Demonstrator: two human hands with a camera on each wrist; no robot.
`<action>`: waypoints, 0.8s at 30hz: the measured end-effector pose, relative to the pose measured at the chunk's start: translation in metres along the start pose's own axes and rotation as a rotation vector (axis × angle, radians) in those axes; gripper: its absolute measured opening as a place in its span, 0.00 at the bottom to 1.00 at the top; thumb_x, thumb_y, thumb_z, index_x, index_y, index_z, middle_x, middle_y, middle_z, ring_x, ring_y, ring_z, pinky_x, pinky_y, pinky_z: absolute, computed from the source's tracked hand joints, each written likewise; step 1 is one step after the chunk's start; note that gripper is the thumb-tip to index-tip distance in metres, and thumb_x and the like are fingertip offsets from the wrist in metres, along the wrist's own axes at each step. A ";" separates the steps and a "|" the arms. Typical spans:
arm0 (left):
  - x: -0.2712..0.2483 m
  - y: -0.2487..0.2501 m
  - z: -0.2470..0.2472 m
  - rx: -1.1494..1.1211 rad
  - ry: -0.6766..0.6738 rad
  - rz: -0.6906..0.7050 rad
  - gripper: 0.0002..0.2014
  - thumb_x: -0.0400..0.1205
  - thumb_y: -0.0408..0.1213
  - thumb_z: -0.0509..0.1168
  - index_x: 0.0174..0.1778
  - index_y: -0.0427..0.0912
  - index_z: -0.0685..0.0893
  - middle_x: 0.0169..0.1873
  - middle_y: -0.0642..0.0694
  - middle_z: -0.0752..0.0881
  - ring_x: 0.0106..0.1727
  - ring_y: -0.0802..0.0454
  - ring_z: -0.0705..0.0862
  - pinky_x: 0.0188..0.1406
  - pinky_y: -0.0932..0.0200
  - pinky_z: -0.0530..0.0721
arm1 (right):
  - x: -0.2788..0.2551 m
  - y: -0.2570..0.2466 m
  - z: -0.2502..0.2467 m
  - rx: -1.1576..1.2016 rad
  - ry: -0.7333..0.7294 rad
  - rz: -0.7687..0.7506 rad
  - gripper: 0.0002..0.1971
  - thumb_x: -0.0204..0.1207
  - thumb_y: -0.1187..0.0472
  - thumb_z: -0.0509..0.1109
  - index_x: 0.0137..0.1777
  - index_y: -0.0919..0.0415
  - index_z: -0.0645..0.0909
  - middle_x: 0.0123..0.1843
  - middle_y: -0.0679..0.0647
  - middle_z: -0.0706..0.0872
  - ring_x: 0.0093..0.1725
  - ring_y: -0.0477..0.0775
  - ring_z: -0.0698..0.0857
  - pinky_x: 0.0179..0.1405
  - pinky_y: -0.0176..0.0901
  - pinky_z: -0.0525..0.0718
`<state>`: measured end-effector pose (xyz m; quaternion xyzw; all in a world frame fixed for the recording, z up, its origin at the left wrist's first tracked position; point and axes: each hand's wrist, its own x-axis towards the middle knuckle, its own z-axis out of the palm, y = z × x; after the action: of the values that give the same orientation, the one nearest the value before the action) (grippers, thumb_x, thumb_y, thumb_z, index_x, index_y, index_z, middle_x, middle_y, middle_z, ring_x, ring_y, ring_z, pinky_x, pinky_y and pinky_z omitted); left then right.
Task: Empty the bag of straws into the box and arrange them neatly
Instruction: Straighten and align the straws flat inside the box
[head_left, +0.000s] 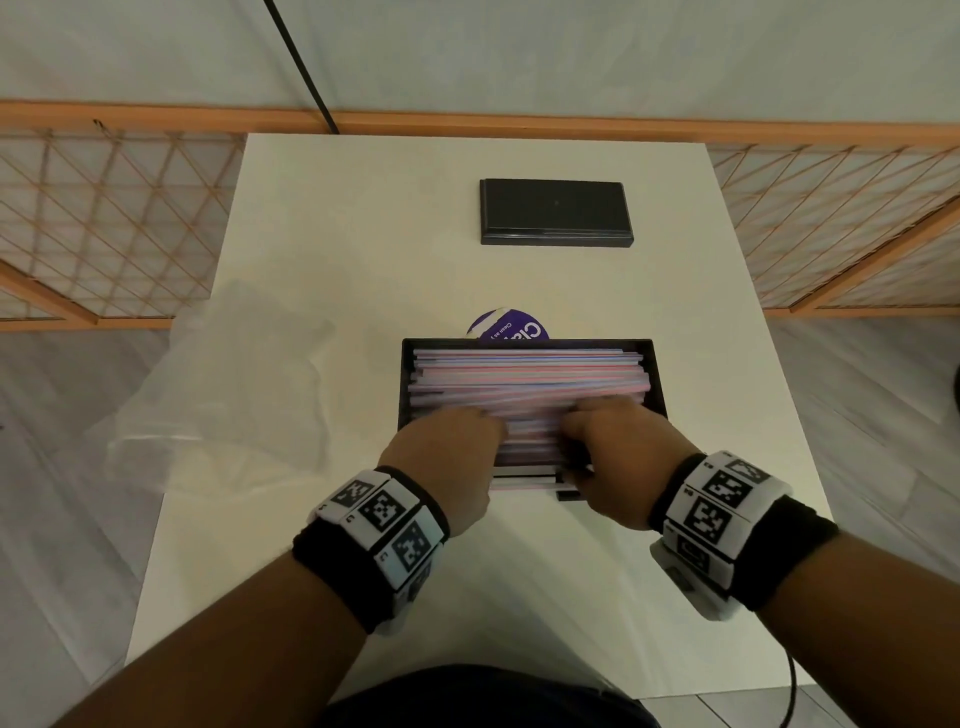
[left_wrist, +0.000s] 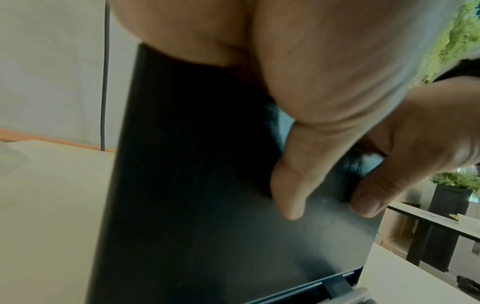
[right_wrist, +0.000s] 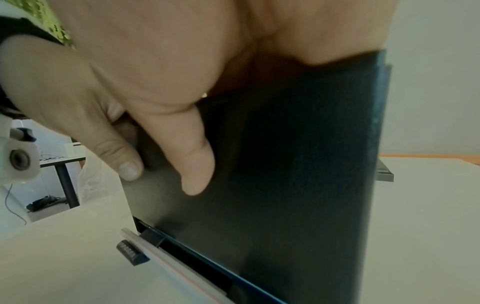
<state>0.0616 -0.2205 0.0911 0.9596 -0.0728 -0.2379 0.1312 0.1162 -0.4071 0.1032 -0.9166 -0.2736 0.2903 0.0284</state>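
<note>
An open black box stands mid-table, filled with pink, blue and white straws lying left to right. My left hand and right hand sit side by side at its near wall. Their fingers curl over the rim onto the straws. In the left wrist view, the left hand presses its thumb on the dark outer wall. The right wrist view shows the same for the right hand on that wall. One loose straw lies under the near edge. The empty clear bag lies crumpled to the left.
The black lid lies at the far side of the white table. A round purple label peeks out behind the box. A small black piece lies beside the loose straw. Wooden lattice fencing flanks the table.
</note>
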 end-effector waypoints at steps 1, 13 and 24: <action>0.001 0.001 0.001 0.022 -0.020 -0.002 0.12 0.87 0.40 0.65 0.66 0.48 0.82 0.63 0.49 0.85 0.66 0.45 0.84 0.65 0.49 0.84 | -0.001 0.000 0.000 -0.005 -0.025 0.015 0.02 0.74 0.54 0.68 0.42 0.49 0.78 0.48 0.48 0.86 0.51 0.57 0.85 0.50 0.49 0.85; -0.001 0.000 0.004 0.031 0.012 0.039 0.11 0.86 0.48 0.65 0.58 0.47 0.84 0.55 0.47 0.86 0.59 0.44 0.86 0.60 0.48 0.87 | -0.008 -0.007 0.004 -0.118 0.009 0.015 0.12 0.75 0.47 0.64 0.51 0.51 0.84 0.47 0.48 0.87 0.51 0.58 0.87 0.50 0.48 0.85; 0.010 -0.034 0.006 -1.304 0.601 -0.273 0.47 0.76 0.76 0.42 0.86 0.51 0.72 0.86 0.55 0.70 0.87 0.58 0.66 0.91 0.53 0.58 | 0.010 -0.027 0.010 -0.070 0.043 0.002 0.61 0.64 0.15 0.49 0.87 0.56 0.35 0.89 0.54 0.35 0.87 0.60 0.36 0.84 0.67 0.41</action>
<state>0.0702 -0.1915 0.0722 0.7110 0.2429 0.0264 0.6594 0.1041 -0.3803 0.0952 -0.9233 -0.2820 0.2609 0.0018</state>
